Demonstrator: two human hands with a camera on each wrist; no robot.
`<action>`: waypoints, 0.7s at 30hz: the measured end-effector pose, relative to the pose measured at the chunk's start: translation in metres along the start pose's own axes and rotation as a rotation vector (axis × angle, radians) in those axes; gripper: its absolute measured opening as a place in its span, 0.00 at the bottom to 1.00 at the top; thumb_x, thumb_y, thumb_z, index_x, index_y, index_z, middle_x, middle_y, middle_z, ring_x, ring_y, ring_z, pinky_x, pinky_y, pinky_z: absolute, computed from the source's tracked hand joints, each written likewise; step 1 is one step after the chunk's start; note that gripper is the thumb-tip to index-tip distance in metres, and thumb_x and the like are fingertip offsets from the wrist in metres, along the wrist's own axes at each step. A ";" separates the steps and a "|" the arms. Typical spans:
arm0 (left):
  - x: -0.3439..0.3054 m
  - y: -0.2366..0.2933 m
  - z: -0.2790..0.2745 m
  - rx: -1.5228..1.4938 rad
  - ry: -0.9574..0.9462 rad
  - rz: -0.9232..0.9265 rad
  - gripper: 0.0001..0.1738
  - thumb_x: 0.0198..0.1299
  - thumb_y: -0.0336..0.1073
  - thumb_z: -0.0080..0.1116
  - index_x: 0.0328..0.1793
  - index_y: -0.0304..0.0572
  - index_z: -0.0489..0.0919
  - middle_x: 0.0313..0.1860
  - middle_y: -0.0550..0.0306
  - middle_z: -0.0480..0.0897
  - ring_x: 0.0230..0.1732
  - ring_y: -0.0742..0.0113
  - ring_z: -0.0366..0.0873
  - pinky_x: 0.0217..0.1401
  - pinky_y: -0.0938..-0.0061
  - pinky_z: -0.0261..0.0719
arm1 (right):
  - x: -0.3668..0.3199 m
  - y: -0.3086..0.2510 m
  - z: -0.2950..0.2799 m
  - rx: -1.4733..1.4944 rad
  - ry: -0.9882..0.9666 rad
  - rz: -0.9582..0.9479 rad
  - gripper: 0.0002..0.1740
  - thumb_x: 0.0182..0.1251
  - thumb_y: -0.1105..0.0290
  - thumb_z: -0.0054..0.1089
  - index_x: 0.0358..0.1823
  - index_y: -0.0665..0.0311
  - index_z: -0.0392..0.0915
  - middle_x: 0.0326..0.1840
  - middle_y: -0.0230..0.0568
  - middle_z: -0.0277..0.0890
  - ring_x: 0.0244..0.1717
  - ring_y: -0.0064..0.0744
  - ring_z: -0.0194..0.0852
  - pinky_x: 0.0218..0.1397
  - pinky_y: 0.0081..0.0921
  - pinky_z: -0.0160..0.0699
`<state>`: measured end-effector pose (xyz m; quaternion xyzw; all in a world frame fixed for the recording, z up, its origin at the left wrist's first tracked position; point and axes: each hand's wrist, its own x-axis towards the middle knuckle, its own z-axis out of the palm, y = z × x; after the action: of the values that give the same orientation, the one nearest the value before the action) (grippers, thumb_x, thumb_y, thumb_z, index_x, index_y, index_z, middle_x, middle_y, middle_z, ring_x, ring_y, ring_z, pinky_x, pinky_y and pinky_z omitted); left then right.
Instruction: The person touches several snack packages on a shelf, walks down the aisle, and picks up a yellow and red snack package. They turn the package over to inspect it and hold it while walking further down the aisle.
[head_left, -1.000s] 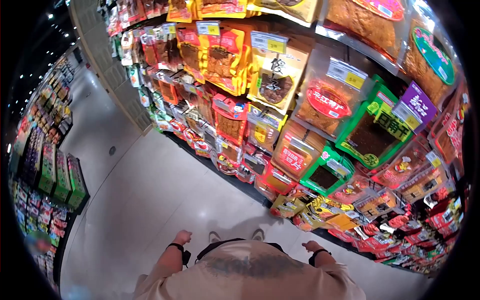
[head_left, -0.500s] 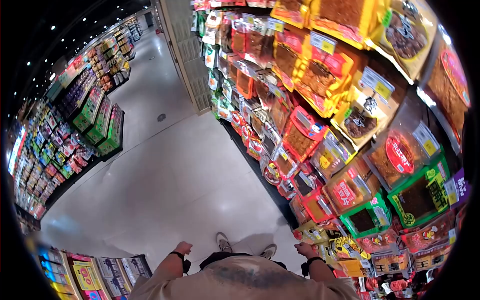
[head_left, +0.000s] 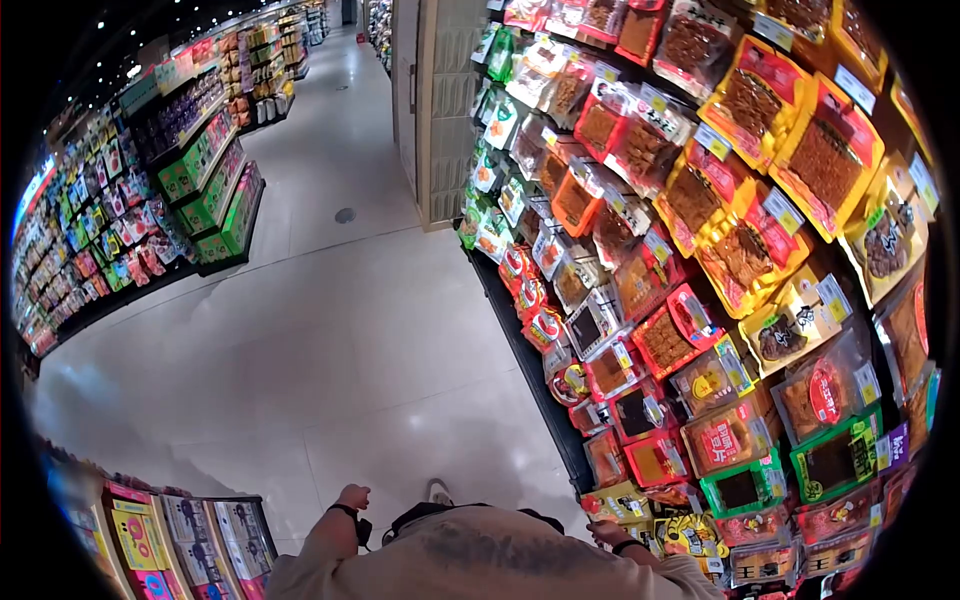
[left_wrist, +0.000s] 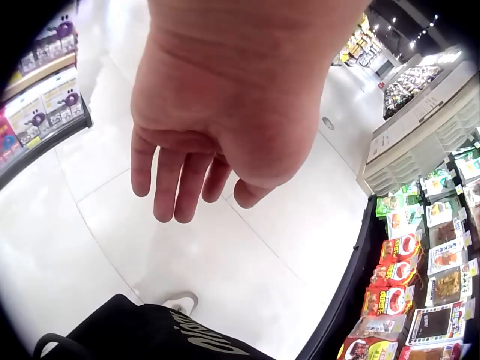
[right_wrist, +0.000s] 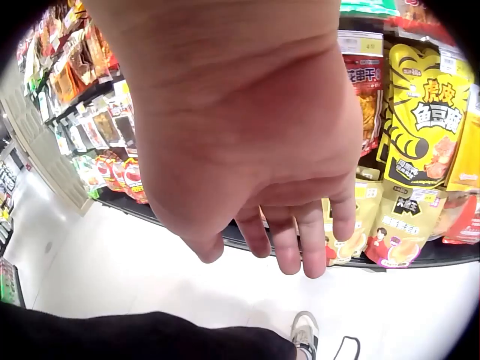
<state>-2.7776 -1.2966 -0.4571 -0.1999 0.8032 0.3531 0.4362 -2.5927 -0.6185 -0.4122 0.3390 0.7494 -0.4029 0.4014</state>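
Holding nothing in left hand (left_wrist: 217,127) or right hand (right_wrist: 255,150) — relaxed in both, with fingers slightly parted. Beside right fingers, yellow packet (right_wrist: 424,112) above gold packet (right_wrist: 401,225), faced outward — likely to show labels. Beyond left fingers, floor (left_wrist: 232,262).

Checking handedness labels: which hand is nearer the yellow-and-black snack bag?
Right. The right hand hangs beside the snack display, near the bag but not touching it; the left hand hangs farther off, over the aisle floor.

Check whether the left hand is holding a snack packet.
No, the left hand hangs with loose fingers over bare floor.
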 end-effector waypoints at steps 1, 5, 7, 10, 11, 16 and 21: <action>0.001 -0.002 -0.007 0.090 0.001 0.128 0.19 0.56 0.45 0.51 0.42 0.34 0.78 0.33 0.50 0.83 0.27 0.61 0.82 0.28 0.65 0.78 | -0.003 -0.017 0.001 -0.025 0.001 0.054 0.20 0.61 0.56 0.54 0.32 0.70 0.75 0.26 0.38 0.74 0.24 0.28 0.73 0.28 0.26 0.73; 0.002 0.006 -0.022 -0.188 0.023 -0.175 0.20 0.55 0.45 0.51 0.40 0.32 0.78 0.32 0.50 0.83 0.27 0.61 0.82 0.29 0.64 0.78 | 0.008 -0.071 0.008 -0.134 0.077 -0.082 0.23 0.62 0.56 0.53 0.44 0.72 0.75 0.35 0.43 0.77 0.35 0.31 0.76 0.37 0.27 0.77; 0.002 0.010 -0.029 -0.219 0.032 -0.209 0.20 0.55 0.44 0.50 0.38 0.31 0.78 0.32 0.49 0.83 0.28 0.59 0.82 0.29 0.64 0.77 | 0.010 -0.091 0.015 -0.142 0.102 -0.100 0.26 0.61 0.51 0.52 0.45 0.70 0.76 0.36 0.42 0.79 0.37 0.32 0.77 0.43 0.28 0.75; 0.007 0.014 -0.036 -0.266 -0.002 -0.201 0.20 0.56 0.45 0.50 0.37 0.30 0.77 0.33 0.45 0.83 0.29 0.59 0.83 0.29 0.63 0.77 | 0.032 -0.108 0.016 -0.158 0.148 -0.132 0.30 0.60 0.45 0.49 0.46 0.66 0.78 0.37 0.43 0.81 0.40 0.34 0.79 0.49 0.30 0.73; 0.022 0.005 -0.035 -0.193 -0.040 -0.188 0.19 0.56 0.42 0.51 0.45 0.32 0.76 0.35 0.47 0.83 0.29 0.61 0.83 0.29 0.64 0.79 | 0.034 -0.114 0.015 -0.257 0.102 -0.158 0.29 0.60 0.46 0.52 0.46 0.67 0.78 0.37 0.41 0.80 0.37 0.31 0.78 0.45 0.28 0.74; 0.058 -0.016 -0.031 -0.222 -0.097 -0.124 0.20 0.59 0.44 0.47 0.51 0.38 0.74 0.39 0.49 0.83 0.30 0.63 0.82 0.26 0.65 0.76 | 0.069 -0.141 0.003 -0.447 -0.080 -0.122 0.33 0.59 0.41 0.49 0.41 0.68 0.80 0.34 0.40 0.80 0.33 0.31 0.79 0.42 0.28 0.76; 0.005 0.005 -0.045 -0.425 0.165 -0.220 0.17 0.60 0.49 0.49 0.32 0.43 0.76 0.21 0.55 0.75 0.20 0.65 0.70 0.19 0.66 0.65 | 0.129 -0.161 -0.016 -0.574 -0.131 -0.087 0.34 0.57 0.39 0.48 0.35 0.68 0.80 0.33 0.46 0.80 0.33 0.40 0.79 0.41 0.37 0.75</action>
<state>-2.8090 -1.3263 -0.4430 -0.4016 0.7173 0.4466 0.3531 -2.7895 -0.6519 -0.4658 0.1521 0.8191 -0.2124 0.5108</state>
